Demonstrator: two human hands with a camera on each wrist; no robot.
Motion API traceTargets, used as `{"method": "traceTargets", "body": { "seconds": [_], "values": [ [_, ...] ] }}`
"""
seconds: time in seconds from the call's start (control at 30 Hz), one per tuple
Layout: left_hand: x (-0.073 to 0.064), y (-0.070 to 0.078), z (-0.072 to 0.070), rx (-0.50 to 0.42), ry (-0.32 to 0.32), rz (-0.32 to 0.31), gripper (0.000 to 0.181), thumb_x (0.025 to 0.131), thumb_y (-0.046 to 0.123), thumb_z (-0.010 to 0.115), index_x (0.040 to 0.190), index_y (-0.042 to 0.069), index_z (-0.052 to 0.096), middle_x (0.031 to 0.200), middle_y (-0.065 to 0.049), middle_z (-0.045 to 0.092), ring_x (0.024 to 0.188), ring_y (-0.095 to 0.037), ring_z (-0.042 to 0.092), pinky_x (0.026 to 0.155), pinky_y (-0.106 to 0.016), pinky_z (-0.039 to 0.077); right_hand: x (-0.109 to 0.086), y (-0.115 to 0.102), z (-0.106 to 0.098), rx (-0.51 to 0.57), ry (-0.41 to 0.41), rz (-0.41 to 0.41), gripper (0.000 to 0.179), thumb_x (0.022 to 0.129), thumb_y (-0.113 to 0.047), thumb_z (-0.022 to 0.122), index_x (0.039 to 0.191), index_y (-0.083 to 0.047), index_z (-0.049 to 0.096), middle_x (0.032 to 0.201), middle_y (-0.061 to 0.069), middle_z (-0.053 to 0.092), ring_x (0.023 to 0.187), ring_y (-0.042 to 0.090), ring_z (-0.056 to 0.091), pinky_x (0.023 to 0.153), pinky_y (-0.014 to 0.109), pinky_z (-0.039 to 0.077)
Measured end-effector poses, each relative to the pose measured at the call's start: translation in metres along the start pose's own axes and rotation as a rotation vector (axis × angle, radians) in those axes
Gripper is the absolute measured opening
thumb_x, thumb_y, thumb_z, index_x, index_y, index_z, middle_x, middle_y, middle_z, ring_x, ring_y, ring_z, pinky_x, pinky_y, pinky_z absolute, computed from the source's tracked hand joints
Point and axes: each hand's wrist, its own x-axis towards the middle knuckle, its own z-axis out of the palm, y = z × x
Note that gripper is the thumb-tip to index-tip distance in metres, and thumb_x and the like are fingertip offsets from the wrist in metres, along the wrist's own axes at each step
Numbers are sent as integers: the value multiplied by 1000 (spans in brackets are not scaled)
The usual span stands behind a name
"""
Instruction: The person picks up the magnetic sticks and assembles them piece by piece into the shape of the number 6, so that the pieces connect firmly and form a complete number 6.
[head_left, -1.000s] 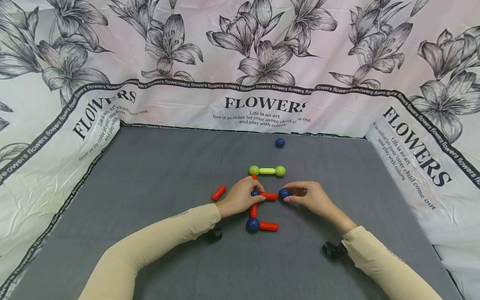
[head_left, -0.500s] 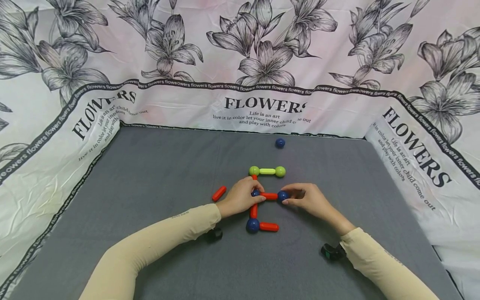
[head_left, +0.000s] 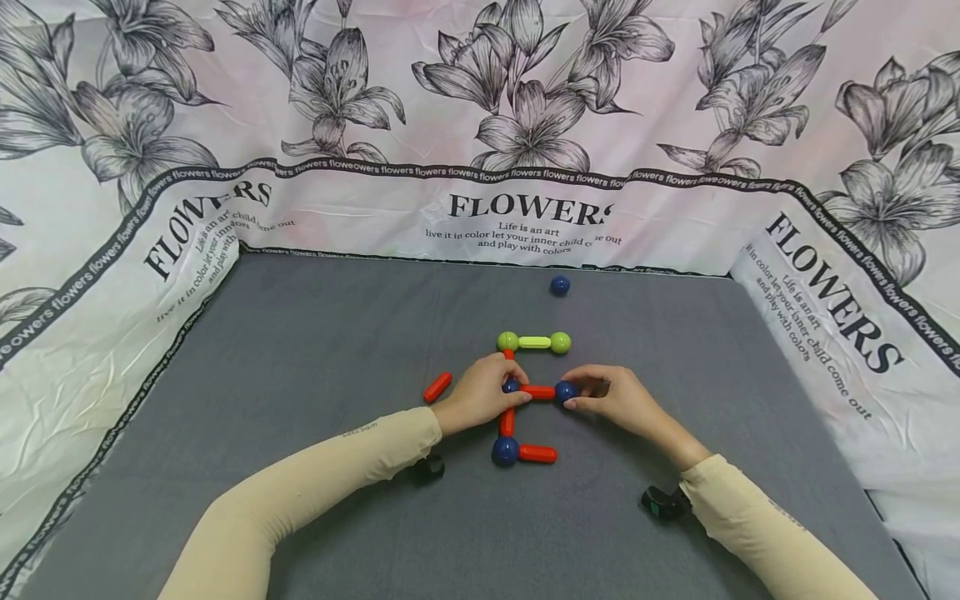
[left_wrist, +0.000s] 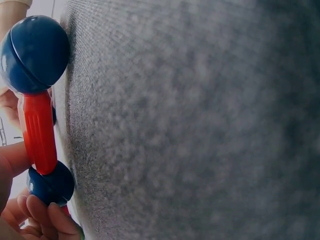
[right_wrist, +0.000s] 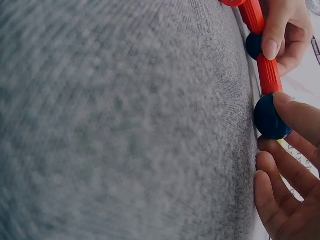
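On the grey cloth lies a shape of balls and rods. My left hand (head_left: pixel 480 392) pinches its middle blue ball (head_left: pixel 511 385), which the fingers partly cover. From that ball a red rod (head_left: pixel 538 392) runs right to another blue ball (head_left: pixel 566 392), held between the thumb and fingers of my right hand (head_left: pixel 618 398); the right wrist view shows this blue ball (right_wrist: pixel 270 117) against the rod's end. Nearer me, a larger blue ball (head_left: pixel 506 451) carries a red rod (head_left: pixel 538 454) pointing right. A green rod (head_left: pixel 535 342) joins two green balls at the top.
A loose red rod (head_left: pixel 438 387) lies left of my left hand. One blue ball (head_left: pixel 560 286) sits near the back edge of the cloth. Black wrist devices hang under both sleeves. A flower-printed curtain (head_left: pixel 525 217) borders the table at the back and sides.
My right hand has moved slightly left, bringing its blue ball against the free end of the middle red rod. My left hand has stayed in place; the last half second shows almost no motion.
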Motion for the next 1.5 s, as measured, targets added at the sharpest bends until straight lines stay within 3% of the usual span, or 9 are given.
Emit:
{"method": "traceTargets", "body": {
  "seconds": [0.77, 1.0, 1.23, 1.5],
  "values": [
    [-3, 2, -4, -30, -1, -16, 22, 87, 32, 78, 102, 17, 76, 79, -1, 52, 70, -11, 45, 59, -19, 29, 1, -6, -5, 9, -56, 1, 37, 82, -28, 81, 116, -17, 69, 93, 0, 70, 75, 10, 60, 62, 23, 48],
    [-6, 1, -8, -68, 17, 26, 20, 87, 28, 77, 103, 15, 75, 81, -4, 54, 71, -11, 46, 60, -19, 31, 4, -6, -9, 15, -81, -3, 36, 82, -26, 82, 115, -18, 69, 95, 2, 70, 74, 11, 60, 61, 23, 48],
    [-25, -1, -15, -181, 51, 51, 22, 88, 24, 76, 107, 13, 72, 86, -2, 55, 72, -10, 50, 64, -17, 43, 9, -13, -18, -16, -177, -1, 43, 83, -29, 80, 122, -15, 67, 108, 3, 71, 84, 12, 63, 70, 23, 52],
    [-66, 3, -13, -358, 39, -45, 34, 88, 29, 76, 116, 12, 65, 95, -5, 61, 74, -11, 56, 62, -20, 48, 29, -38, -25, -40, -149, -86, 45, 84, -26, 80, 125, -12, 67, 115, 6, 72, 99, 19, 66, 85, 38, 56]
  ]
}}
